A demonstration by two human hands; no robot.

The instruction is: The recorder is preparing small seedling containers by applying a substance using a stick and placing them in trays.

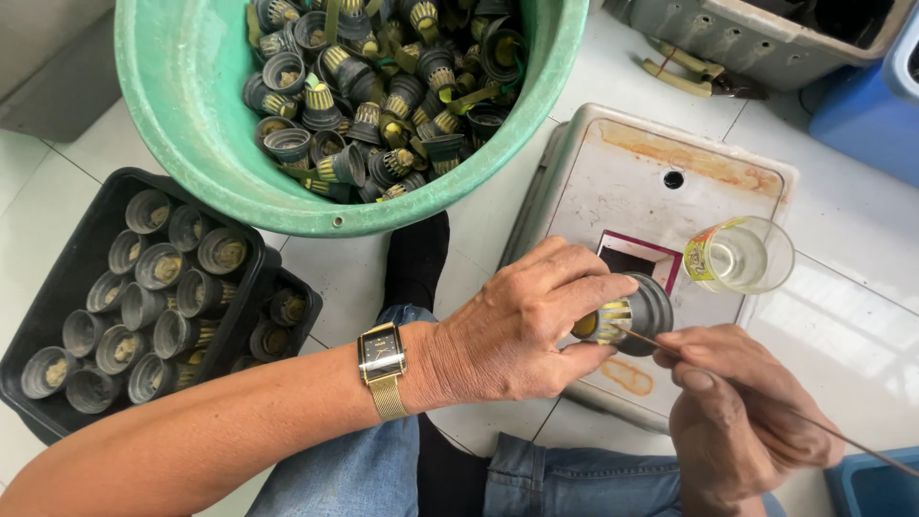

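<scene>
The left hand point(522, 330) grips a small, stiff, light-looking cup point(627, 314) round its sides; the right hand point(737, 412) pinches a thin stick point(766, 402).

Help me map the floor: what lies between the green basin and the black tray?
In the head view, only bare white tile separates green basin from black tray.
</scene>
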